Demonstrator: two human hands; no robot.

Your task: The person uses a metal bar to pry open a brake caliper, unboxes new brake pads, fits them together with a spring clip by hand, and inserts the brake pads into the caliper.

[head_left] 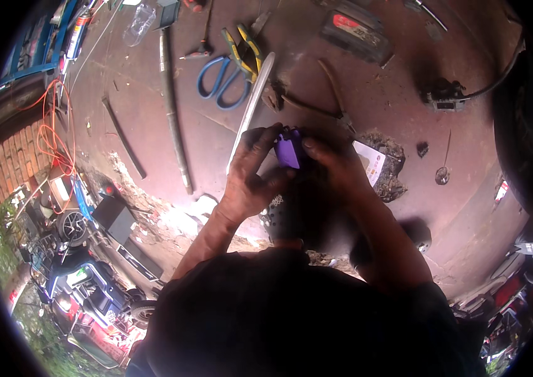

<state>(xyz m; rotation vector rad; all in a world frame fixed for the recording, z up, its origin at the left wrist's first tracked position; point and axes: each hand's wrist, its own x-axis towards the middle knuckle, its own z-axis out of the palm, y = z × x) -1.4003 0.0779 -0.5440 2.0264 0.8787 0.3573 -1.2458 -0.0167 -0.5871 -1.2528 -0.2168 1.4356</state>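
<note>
Between my two hands is a small flat purple piece (288, 152) with dark parts along its upper edge; its exact kind does not show. The fingers of my left hand (247, 176) are bent round its left side, thumb near its lower edge. On the other side my right hand (335, 164) closes on its right edge, partly in shadow. A long pale metal strip (255, 100) lies just beyond my left hand. Rusty-handled pincers (316, 110) lie beyond my right hand. A white card (370, 162) sits to its right.
Farther off lie blue-handled scissors (221, 85), yellow-handled pliers (242, 50), a long metal bar (169, 107) and a dark battery-like block (357, 31). A black mechanism with a cable (448, 97) is at right. An orange cord (53, 144) and a scooter-like vehicle (87, 286) are at left.
</note>
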